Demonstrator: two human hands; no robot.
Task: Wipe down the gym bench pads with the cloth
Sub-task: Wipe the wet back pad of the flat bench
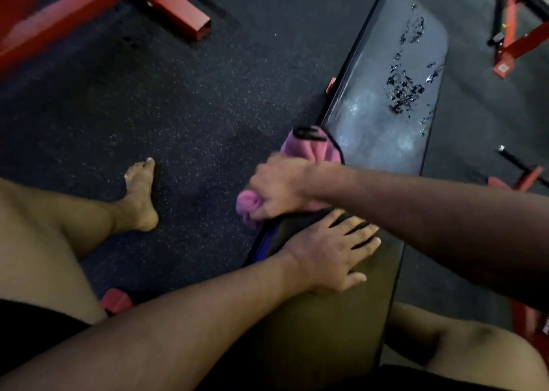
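The person sits astride the bench, which explains the layout: the near pad [341, 316] runs between the thighs and the far pad [386, 93] stretches ahead, both within arm's reach. The right hand [279, 188] is clenched round the pink cloth [309, 150], bunched at the near pad's far left corner, by the gap between the pads. Part of the cloth spills over the left edge and part lies onto the far pad's near left corner. Gripping it in a wad probably gives a firm scrubbing face. The left hand [332, 257] lies flat on the near pad with fingers spread and holding nothing, likely bracing the body while the other arm crosses over. The far pad shows dull smears at its near end and black cracked patches towards its right edge. Count: two pads, one cloth, two hands, one bare foot [141, 194] on the floor.
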